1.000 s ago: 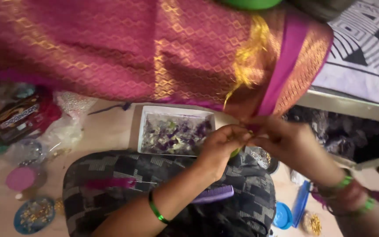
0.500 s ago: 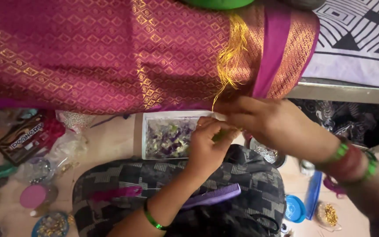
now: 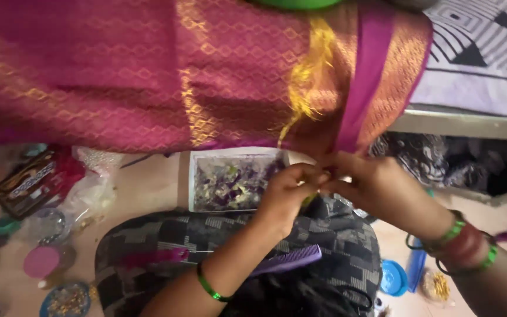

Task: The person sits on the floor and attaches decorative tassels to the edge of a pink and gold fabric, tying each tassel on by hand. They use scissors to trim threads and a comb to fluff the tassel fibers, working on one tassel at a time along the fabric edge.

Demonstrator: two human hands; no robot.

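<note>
Head view. Left hand (image 3: pixel 289 191) and right hand (image 3: pixel 377 191) meet fingertip to fingertip at the lower edge of a magenta silk sari (image 3: pixel 148 76) with gold weave. Each grip is pinched together on the gold fringe threads (image 3: pixel 309 76) at that hem. Below lie a tray of beads (image 3: pixel 230 182) and a purple comb (image 3: pixel 291 261) on the lap.

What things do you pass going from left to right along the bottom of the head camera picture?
Pink round lid → bowl of gold beads → green bangle on the left hand's arm → purple comb → blue round lid → red and green bangles on the right hand's wrist.
</note>
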